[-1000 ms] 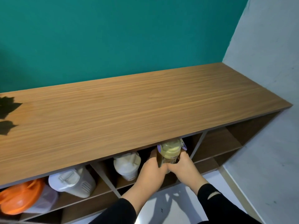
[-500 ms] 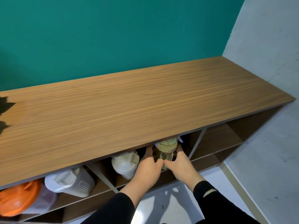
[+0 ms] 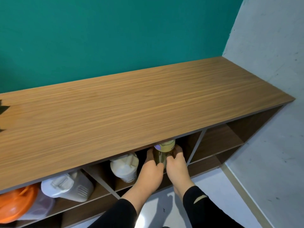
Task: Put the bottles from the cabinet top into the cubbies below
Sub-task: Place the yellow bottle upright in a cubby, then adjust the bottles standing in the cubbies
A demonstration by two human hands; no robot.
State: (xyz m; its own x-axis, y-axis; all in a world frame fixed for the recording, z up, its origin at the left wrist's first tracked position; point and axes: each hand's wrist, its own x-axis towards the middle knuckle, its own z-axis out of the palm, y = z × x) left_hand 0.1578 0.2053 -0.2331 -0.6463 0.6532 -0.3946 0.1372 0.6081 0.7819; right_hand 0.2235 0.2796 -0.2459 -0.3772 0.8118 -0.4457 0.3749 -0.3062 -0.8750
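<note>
A bottle with a pale yellow cap [image 3: 163,149] stands upright inside the middle upper cubby, its top just under the wooden cabinet top [image 3: 139,102]. My left hand [image 3: 152,170] wraps its left side and my right hand [image 3: 176,165] wraps its right side. A cream-lidded bottle [image 3: 124,167] stands in the same cubby, to the left of my hands. The cabinet top carries no bottles.
A white jug [image 3: 67,186] and an orange-lidded container [image 3: 18,203] fill the left cubby. The right cubby [image 3: 215,142] holds nothing. A grey wall [image 3: 271,55] closes off the right end, and a teal wall runs behind. Pale floor lies below.
Both hands have pushed the yellow-capped bottle deeper into the cubby, so its cap now sits partly under the cabinet top's front edge.
</note>
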